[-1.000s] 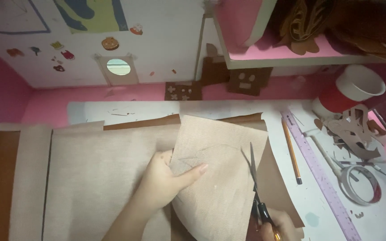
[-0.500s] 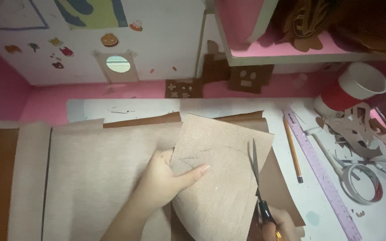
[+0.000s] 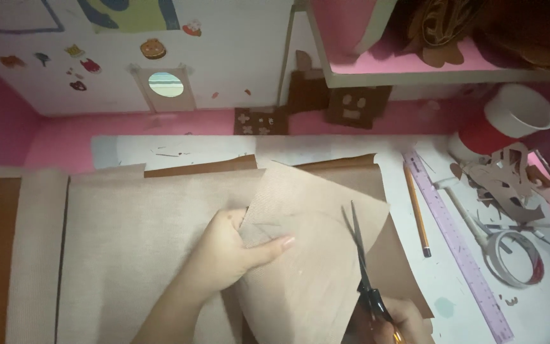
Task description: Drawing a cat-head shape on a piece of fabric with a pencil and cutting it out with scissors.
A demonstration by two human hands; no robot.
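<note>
Pinching the lifted fold of tan corrugated sheet (image 3: 307,255) at centre, the left hand (image 3: 224,258) has barely moved; the right hand (image 3: 396,322), at five o'clock, grips scissors (image 3: 361,267) whose blades have crept slightly forward, so the cut lengthens.

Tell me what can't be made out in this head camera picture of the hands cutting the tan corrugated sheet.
- Right hand: mostly cut off by the bottom edge; its grip on the black scissors is unclear.
- Left hand: fingertips hidden under the lifted tan corrugated sheet.
- Pencilled line on the sheet: too faint to follow.
- Brown cut-outs on the pink shelf: dark, cut by the top edge.
</note>
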